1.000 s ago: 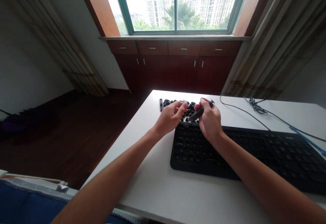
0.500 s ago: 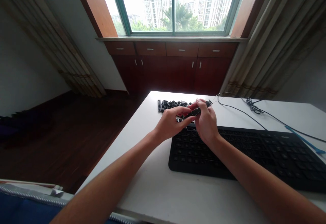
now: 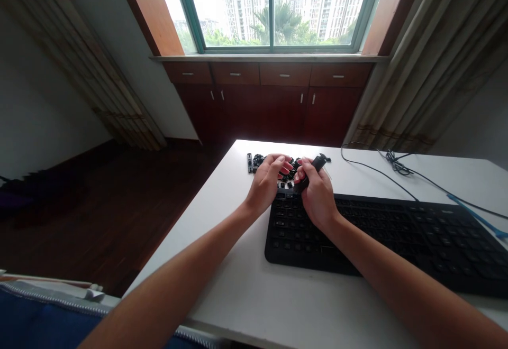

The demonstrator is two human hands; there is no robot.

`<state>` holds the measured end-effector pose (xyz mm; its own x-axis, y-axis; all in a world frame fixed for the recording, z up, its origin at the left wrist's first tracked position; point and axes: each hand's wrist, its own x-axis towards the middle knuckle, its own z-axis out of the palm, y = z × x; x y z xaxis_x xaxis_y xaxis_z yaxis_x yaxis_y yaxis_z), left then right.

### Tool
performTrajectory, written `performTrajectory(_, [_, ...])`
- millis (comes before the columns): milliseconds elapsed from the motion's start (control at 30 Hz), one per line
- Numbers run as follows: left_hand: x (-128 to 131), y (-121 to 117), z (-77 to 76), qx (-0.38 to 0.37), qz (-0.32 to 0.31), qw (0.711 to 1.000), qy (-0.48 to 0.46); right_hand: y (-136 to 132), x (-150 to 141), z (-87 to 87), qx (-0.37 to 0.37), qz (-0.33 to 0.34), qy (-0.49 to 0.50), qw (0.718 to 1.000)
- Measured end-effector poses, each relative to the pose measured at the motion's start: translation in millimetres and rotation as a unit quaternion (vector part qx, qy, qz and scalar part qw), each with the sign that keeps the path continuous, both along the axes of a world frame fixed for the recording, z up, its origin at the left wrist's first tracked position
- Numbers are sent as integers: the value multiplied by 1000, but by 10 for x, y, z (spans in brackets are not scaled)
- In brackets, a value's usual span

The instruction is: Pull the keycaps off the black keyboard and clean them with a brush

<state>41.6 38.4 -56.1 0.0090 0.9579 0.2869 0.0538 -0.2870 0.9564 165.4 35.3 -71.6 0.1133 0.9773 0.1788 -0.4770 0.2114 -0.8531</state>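
The right hand [image 3: 317, 195] is clenched around a slim black tool [image 3: 314, 168], its fingers wrapped firmly over the middle of the shaft. One end sticks out past the knuckles toward 1 o'clock, while the other dips toward 8 o'clock, close to the left hand. The tool looks stiff, light and smooth, probably hard plastic. Its narrow shaft seems the best place to hold it, since a grip at either thin end would likely give less control.

At 9 o'clock from the right hand, the left hand [image 3: 265, 185] is curled inward, its fingertips just beside the right hand. The fingers hide the inside of the grip, so whether it holds anything cannot be told.

Just beyond and between the hands lies a loose heap of small black keycaps [image 3: 289, 172], partly hidden by the fingers. They probably weigh little and could scatter at a nudge, so they would be best picked up singly by their sides. A narrow black strip [image 3: 250, 163] lies at the heap's 9 o'clock edge. A black keyboard [image 3: 381, 238] spreads from 5 o'clock of the right hand across the white desk [image 3: 234, 280], and a thin black cable [image 3: 373, 168] curves away at 2 o'clock.
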Motion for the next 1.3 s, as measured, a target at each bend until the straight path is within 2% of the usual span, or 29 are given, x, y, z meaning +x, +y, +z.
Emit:
performTrajectory(200, [127,-73,-71,-11,-25,999,-35,-40,-58,-37,-25,21,28,999])
performTrajectory(400, [138,-92,-117,-12,-22,1000,-15,-169,-80,66,2,27,-119,993])
performTrajectory(600, [154,-88,-163,-6,-26,999,-47,-146,-9,46,19,78,-119,990])
performTrajectory(767, [169,-115,-189,24,-19,999,36,-127,-56,-28,13,37,-63,997])
performTrajectory(933, [171,-164,-177,34,-29,990,135,-130,-92,19,7,27,51,998])
performTrajectory(1033, [165,-182,-155,47,-36,982,178,-123,-85,40,23,-3,22,999])
performTrajectory(1133, [154,-173,-148,42,-28,985,165,-106,-81,20,35,-32,-36,998])
performTrajectory(1300, [131,-109,-167,12,-63,996,59,-82,-66,-27,44,-50,-52,996])
